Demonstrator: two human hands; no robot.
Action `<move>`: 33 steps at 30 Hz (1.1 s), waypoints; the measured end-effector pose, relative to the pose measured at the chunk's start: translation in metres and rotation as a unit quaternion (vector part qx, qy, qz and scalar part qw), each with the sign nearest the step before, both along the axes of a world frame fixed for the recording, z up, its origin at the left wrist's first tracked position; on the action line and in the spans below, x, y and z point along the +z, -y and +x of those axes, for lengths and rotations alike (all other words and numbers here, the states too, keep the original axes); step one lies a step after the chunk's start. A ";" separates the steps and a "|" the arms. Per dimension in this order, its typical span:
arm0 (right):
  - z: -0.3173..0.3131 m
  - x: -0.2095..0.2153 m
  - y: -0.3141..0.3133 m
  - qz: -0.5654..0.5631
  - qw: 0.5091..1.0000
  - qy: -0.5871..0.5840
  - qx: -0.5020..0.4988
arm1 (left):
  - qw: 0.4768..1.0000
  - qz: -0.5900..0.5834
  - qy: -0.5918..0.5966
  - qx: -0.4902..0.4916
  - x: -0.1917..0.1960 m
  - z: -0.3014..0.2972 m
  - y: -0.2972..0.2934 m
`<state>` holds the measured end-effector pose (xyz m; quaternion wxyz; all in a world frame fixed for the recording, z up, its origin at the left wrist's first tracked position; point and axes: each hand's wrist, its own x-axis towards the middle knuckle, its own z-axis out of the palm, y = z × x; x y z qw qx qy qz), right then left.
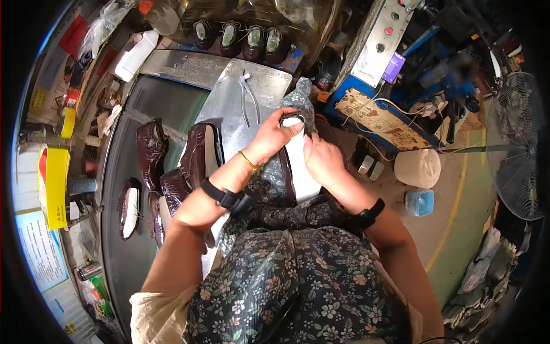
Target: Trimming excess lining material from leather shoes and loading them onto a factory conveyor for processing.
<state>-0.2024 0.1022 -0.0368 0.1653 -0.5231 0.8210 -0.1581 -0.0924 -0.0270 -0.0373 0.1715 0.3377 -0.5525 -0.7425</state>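
A dark brown shoe with a white underside [299,163] lies sole-up over my lap, its far end pointing away from me. My left hand [272,137] is closed round the far end, with the thumb pressed on the white bottom. On the right edge, my right hand [325,163] has its fingers closed against the shoe's side; the fingertips are partly hidden. Left of the shoe, metal pincers [247,100] rest on a metal plate [220,103]. Glossy dark brown shoes, one standing near the plate [197,150] and another further left [150,152], lie beside my left forearm.
A dark conveyor belt [123,229] runs along my left, carrying several shoes. More shoes [254,43] line the far shelf. At right stand a blue machine with a control panel [381,40], a plastic jug [417,167], a blue container [419,202] and a fan [515,149].
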 end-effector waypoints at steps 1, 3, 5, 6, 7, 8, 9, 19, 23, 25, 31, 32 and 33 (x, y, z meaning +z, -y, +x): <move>-0.005 -0.009 -0.012 -0.012 0.997 0.079 0.006 | 0.998 -0.045 0.022 -0.044 0.000 0.000 0.001; -0.003 -0.042 -0.036 -0.121 0.937 0.327 0.034 | 0.986 -0.084 0.053 -0.134 0.006 0.003 0.007; 0.003 -0.071 -0.048 -0.182 0.893 0.412 0.008 | 0.984 0.028 -0.083 -0.158 -0.005 0.013 0.017; 0.003 -0.078 -0.044 -0.204 0.873 0.443 -0.008 | 0.948 0.140 -0.217 -0.184 -0.015 0.019 0.017; 0.007 -0.067 -0.031 -0.190 0.795 0.571 -0.078 | 0.939 0.220 -0.256 -0.071 -0.030 0.023 0.013; 0.009 -0.060 -0.018 -0.188 0.794 0.573 -0.074 | 0.948 0.235 -0.203 0.072 -0.031 0.019 -0.007; 0.012 -0.055 -0.005 -0.183 0.811 0.551 -0.079 | 0.995 0.004 -0.003 0.100 -0.031 0.018 -0.017; 0.043 -0.033 -0.009 -0.230 0.916 0.328 0.019 | 0.828 -0.493 0.268 0.007 -0.010 0.074 -0.066; 0.050 -0.039 -0.012 -0.246 0.919 0.307 -0.004 | 0.850 -0.464 0.174 0.177 -0.041 0.072 -0.084; 0.047 -0.035 -0.011 -0.217 0.908 0.359 -0.013 | 0.902 -0.376 0.078 0.197 -0.054 0.067 -0.065; -0.028 -0.021 0.034 0.020 0.873 0.476 -0.100 | 0.961 0.226 -0.092 0.128 0.002 0.026 -0.001; -0.046 -0.021 0.049 0.053 0.838 0.524 -0.142 | 0.966 0.220 -0.101 0.089 0.012 0.018 0.009; -0.038 -0.024 0.065 -0.032 0.788 0.601 -0.129 | 0.971 0.225 -0.058 0.054 0.010 0.008 0.015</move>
